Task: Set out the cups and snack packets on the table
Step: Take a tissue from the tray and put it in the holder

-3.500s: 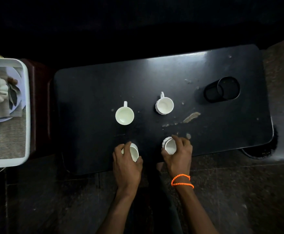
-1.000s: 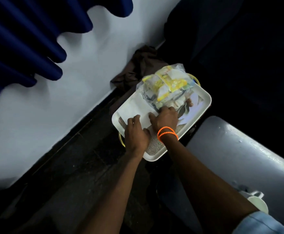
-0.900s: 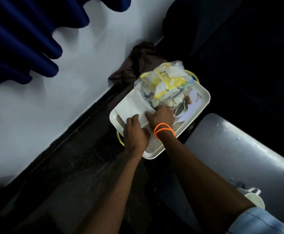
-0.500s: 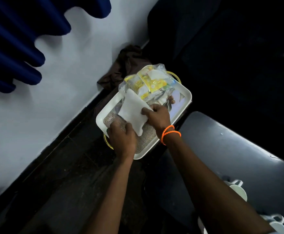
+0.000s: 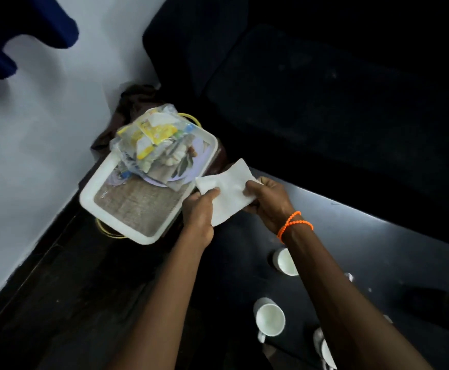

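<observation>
Pinching the white napkin [image 5: 227, 194] between left hand [image 5: 200, 209] and right hand [image 5: 267, 200], I carry it level from tray [image 5: 106, 174] toward table [image 5: 351, 236].

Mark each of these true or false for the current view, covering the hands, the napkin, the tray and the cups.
1. Both hands hold the white napkin. True: left hand, right hand.
2. The snack packets lie on the table. False: they are piled on the tray.
3. White cups stand on the table. True, for example one cup.
4. The bracelet is blue. False: orange, on the right wrist.
</observation>
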`<state>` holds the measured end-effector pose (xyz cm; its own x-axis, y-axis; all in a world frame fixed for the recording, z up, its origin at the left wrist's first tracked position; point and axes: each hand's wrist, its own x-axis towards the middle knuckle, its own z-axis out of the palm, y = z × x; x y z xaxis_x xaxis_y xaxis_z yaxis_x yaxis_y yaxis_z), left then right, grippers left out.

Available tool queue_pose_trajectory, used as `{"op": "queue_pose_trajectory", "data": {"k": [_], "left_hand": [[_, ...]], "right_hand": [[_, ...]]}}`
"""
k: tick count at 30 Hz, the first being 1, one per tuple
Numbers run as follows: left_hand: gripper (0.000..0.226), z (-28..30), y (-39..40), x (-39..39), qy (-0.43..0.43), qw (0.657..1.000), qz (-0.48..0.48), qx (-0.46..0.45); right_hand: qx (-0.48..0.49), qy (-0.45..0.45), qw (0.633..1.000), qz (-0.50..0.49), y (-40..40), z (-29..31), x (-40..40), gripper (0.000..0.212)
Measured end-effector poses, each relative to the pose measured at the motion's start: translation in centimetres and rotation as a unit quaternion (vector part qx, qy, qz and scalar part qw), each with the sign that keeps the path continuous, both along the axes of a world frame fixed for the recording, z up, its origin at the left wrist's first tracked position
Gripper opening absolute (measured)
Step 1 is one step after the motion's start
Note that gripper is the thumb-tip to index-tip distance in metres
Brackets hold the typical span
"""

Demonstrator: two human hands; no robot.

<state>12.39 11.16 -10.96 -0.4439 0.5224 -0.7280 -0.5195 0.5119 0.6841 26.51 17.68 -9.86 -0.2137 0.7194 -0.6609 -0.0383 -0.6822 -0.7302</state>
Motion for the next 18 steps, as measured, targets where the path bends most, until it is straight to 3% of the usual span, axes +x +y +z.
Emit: {"op": "queue_pose_trajectory", "data": {"k": [1, 4, 7, 9, 13, 18], "left_hand": [[0.003, 0.2, 0.3, 1.5, 0.023, 0.999, -0.032, 0.001], [0.003, 1.0, 0.7, 6.6, 0.067, 0.991, -0.116, 0.014], [0.002, 1.2, 0.9, 11.8, 0.089, 0.978, -0.184, 0.029], [0.003, 1.0, 0.8, 15.8, 0.081, 0.970, -0.229, 0.022], [0.012, 0.3, -0.3, 24.7, 0.036, 0.957, -0.287, -0.004], [0.016, 0.7, -2.0, 36.4, 0.097, 0.919, -0.380, 0.018]], "right_hand": [[-0.004, 0.000, 1.000, -0.024, -0.2, 0.3, 1.6, 0.008], [-0.020, -0.020, 0.995, -0.096, -1.1, 1.0, 6.7, 0.042], [0.012, -0.136, 0.985, -0.105, -2.2, 0.9, 12.1, 0.046], [0.058, -0.240, 0.963, -0.109, -3.4, 0.8, 16.4, 0.041], [0.158, -0.360, 0.912, -0.119, -6.5, 1.2, 24.4, 0.031], [0.210, -0.486, 0.837, -0.137, -12.3, 2.4, 34.2, 0.033]]}}
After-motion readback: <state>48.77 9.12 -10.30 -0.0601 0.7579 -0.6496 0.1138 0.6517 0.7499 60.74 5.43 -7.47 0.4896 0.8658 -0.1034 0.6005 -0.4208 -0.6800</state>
